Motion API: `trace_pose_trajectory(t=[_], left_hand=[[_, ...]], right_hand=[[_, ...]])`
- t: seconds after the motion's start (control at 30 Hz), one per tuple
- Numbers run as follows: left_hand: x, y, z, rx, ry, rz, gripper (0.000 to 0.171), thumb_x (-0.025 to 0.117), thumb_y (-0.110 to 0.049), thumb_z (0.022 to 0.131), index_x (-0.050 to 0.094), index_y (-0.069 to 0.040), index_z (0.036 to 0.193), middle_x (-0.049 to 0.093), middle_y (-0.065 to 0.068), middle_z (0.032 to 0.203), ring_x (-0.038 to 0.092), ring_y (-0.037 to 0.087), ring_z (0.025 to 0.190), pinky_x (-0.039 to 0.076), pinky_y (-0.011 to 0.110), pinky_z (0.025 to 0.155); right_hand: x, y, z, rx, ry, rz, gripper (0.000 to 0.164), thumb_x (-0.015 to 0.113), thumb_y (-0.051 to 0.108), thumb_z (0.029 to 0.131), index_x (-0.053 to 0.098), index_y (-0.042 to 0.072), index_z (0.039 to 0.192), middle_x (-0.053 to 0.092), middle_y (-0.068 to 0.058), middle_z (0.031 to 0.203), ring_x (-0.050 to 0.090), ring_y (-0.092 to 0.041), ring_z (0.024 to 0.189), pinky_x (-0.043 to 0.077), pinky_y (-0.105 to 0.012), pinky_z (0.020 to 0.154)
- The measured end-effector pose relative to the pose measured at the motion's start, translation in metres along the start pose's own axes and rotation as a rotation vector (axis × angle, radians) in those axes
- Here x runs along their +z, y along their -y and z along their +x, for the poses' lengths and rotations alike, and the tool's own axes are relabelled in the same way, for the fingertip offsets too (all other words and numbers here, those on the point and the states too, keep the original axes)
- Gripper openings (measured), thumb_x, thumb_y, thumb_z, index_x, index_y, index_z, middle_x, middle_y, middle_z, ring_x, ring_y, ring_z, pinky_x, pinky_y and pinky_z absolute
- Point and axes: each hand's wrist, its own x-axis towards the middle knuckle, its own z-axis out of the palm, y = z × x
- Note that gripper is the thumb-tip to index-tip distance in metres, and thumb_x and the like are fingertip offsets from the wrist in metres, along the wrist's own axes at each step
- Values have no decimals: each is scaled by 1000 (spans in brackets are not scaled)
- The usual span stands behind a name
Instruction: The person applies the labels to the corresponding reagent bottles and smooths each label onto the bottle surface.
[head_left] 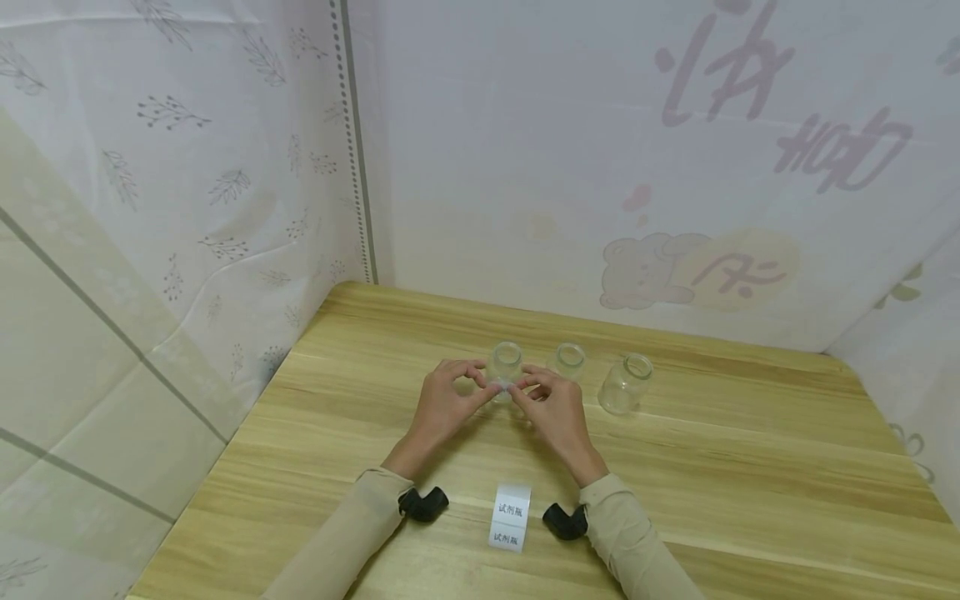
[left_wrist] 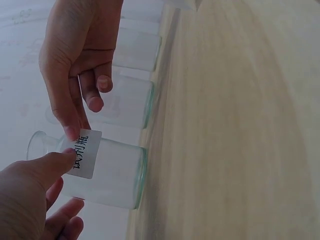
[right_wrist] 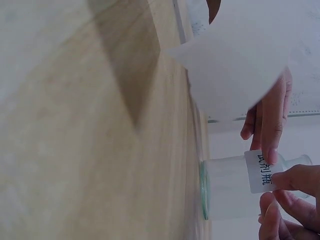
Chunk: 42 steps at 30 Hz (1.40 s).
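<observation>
In the head view both hands meet at a small clear glass bottle (head_left: 507,357), upright and open-topped. A white label (left_wrist: 90,160) with black printed characters lies against the bottle's near side. My left hand (head_left: 447,402) has its thumb on the label and its other fingers curled around the bottle's left side. On the right side, my right hand (head_left: 552,410) does likewise, its thumb on the label close to the left thumb. Both wrist views show the label flat under the two thumbs. The fingertips behind the bottle are partly hidden.
Right of the hands stand a second glass bottle (head_left: 572,358), partly covered by the right hand, and a third bottle (head_left: 621,392). A strip of printed labels (head_left: 510,518) lies on the wooden table (head_left: 720,467) between the forearms. Patterned cloth walls (head_left: 487,167) border the table.
</observation>
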Motion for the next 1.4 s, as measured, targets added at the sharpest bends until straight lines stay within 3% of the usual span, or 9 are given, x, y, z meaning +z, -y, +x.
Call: trace_pose_trajectory(t=[0.3,0.83,1.0,1.17,1.4], left_hand=[[0,1,0,46,-11,2,26,89,-23,84,66,-15,75,76,9,116,65,31,114,47,54,102],[-2,0,0,31,7,-23,26,88,-23,85,65,-15,76,76,9,118,64,31,114,46,55,103],[-3,1,0,12,21,-24,26,88,-25,85,65,-17,77,76,8,119,64,31,114,45,55,104],[-5,2,1,12,29,-22,25,87,-25,85,65,-18,77,76,7,118,64,31,113,45,55,104],[-8,3,3,15,50,-36,25,87,-25,85,65,-17,79,77,7,116,65,30,112,45,53,104]], right_hand=[[0,0,0,4,-6,-1,11,83,11,89,79,2,87,73,-19,122,72,-19,68,56,-25,57],[-1,0,0,15,-15,36,18,84,14,88,76,-1,96,76,-16,114,72,-18,68,57,-25,58],[-2,1,0,9,-10,28,32,85,13,87,71,-2,112,76,-18,108,72,-18,67,57,-26,59],[-4,0,0,9,3,43,40,85,13,88,70,-2,122,74,-20,116,72,-17,67,57,-26,60],[-6,-2,2,32,35,59,39,83,12,89,71,-3,124,76,-20,109,73,-31,67,54,-24,56]])
